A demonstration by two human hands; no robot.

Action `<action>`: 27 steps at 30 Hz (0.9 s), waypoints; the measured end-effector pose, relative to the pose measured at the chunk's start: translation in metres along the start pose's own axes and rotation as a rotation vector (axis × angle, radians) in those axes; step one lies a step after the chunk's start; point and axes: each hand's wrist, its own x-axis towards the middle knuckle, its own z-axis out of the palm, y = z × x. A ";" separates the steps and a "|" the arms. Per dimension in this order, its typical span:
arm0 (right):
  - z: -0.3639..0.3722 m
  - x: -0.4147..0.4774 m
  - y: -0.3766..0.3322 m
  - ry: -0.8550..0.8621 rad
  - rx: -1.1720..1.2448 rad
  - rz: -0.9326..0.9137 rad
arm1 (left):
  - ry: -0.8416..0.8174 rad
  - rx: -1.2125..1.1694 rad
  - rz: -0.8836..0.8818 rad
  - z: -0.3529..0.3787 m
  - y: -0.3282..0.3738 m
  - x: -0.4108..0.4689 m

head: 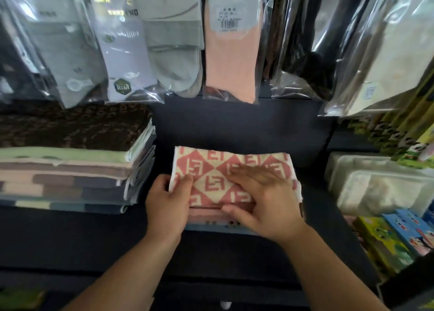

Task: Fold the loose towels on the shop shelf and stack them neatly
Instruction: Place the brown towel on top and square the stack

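Note:
A folded pink and cream patterned towel (211,170) lies on top of a small stack of folded towels in the middle of the dark shelf (234,127). My left hand (169,198) grips the towel's left edge, thumb on top and fingers curled round the side. Flat on the towel's right half lies my right hand (260,193), fingers straight and thumb along the near edge. A taller stack of folded towels (70,170) in brown, green, pink and grey stands to the left, apart from the small stack.
Bagged socks (232,40) hang in a row above the shelf's back. Clear plastic packs (380,188) and colourful boxes (399,235) crowd the right side. Bare dark shelf (70,235) lies in front of the tall stack.

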 end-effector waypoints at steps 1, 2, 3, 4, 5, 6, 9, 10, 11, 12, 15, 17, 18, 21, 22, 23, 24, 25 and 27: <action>0.007 0.008 0.004 0.030 -0.002 -0.015 | 0.039 0.027 0.028 0.002 0.001 0.008; 0.013 0.016 0.009 0.076 -0.010 -0.035 | 0.070 0.064 0.059 0.005 0.003 0.017; 0.019 0.023 0.015 0.135 -0.027 -0.052 | 0.087 0.111 0.099 0.007 0.004 0.027; 0.024 0.028 0.020 0.206 -0.059 -0.052 | 0.093 0.165 0.145 0.008 0.004 0.037; 0.027 0.031 0.024 0.280 -0.104 -0.015 | 0.085 0.216 0.198 0.008 0.002 0.045; 0.029 0.032 0.027 0.349 -0.145 0.072 | 0.072 0.251 0.252 0.008 0.000 0.051; 0.030 0.024 0.025 0.471 -0.099 0.455 | -0.053 0.205 0.432 0.007 -0.007 0.045; 0.031 0.019 0.024 0.463 -0.025 0.517 | -0.116 0.213 0.512 0.007 -0.011 0.040; 0.031 0.015 0.023 0.430 0.060 0.535 | -0.159 0.275 0.585 0.009 -0.018 0.037; 0.032 0.011 0.024 0.389 0.139 0.524 | -0.179 0.352 0.638 0.010 -0.026 0.038; 0.033 0.008 0.035 0.348 0.278 0.499 | -0.163 0.470 0.655 0.012 -0.033 0.056; 0.034 0.011 0.045 0.340 0.323 0.531 | -0.169 0.533 0.673 0.014 -0.029 0.071; 0.036 0.013 0.049 0.324 0.330 0.540 | -0.180 0.561 0.669 0.015 -0.026 0.079; 0.044 0.020 0.056 0.299 0.301 0.513 | -0.224 0.634 0.624 0.020 -0.017 0.099; 0.046 0.023 0.058 0.298 0.293 0.500 | -0.237 0.664 0.612 0.021 -0.015 0.105; 0.048 0.025 0.059 0.293 0.293 0.493 | -0.249 0.693 0.599 0.022 -0.014 0.110; 0.049 0.026 0.060 0.282 0.297 0.493 | -0.255 0.720 0.591 0.022 -0.011 0.113; 0.049 0.027 0.061 0.266 0.300 0.500 | -0.248 0.752 0.595 0.021 -0.008 0.113; 0.044 0.025 0.060 0.240 0.266 0.515 | -0.185 0.848 0.663 0.019 0.001 0.109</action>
